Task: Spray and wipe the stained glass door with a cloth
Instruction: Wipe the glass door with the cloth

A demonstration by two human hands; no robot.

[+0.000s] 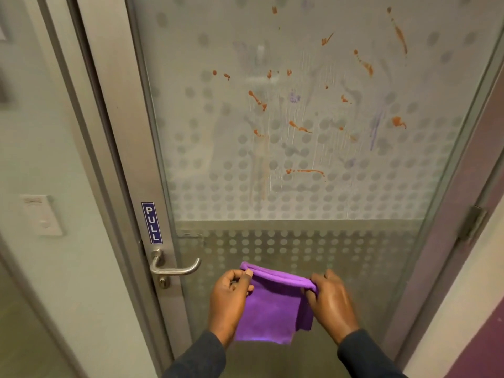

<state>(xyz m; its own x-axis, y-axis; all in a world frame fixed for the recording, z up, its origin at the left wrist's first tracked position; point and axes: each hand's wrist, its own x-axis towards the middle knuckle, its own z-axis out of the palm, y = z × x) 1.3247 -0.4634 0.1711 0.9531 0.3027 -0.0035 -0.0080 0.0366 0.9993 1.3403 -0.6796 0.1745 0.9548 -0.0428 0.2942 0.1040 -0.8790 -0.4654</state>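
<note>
**Cloth folded and ready below a wet, spattered pane**

Both hands pinch the folded top edge of the cloth (pixel 272 304), which hangs slack at 6 o'clock, in front of the lower door. The left hand (pixel 229 298) closes thumb and fingers on the left corner; the right hand (pixel 331 298) does the same on the right corner.

The cloth looks light, soft and limp, so it should bunch or fold easily. A flat pad under one palm would likely serve better than a corner pinch.

The glass (pixel 300 110) is smooth, hard and upright, frosted with dots. Orange stains (pixel 257 100) scatter from 12 to 2 o'clock, with faint purple smears and run marks, so it appears already sprayed. No spray bottle is visible.

A handle (pixel 177 268) sits at 9 o'clock of the cloth, under a PULL sign (pixel 152 222). A hinge (pixel 473 223) is at 3 o'clock.
</note>
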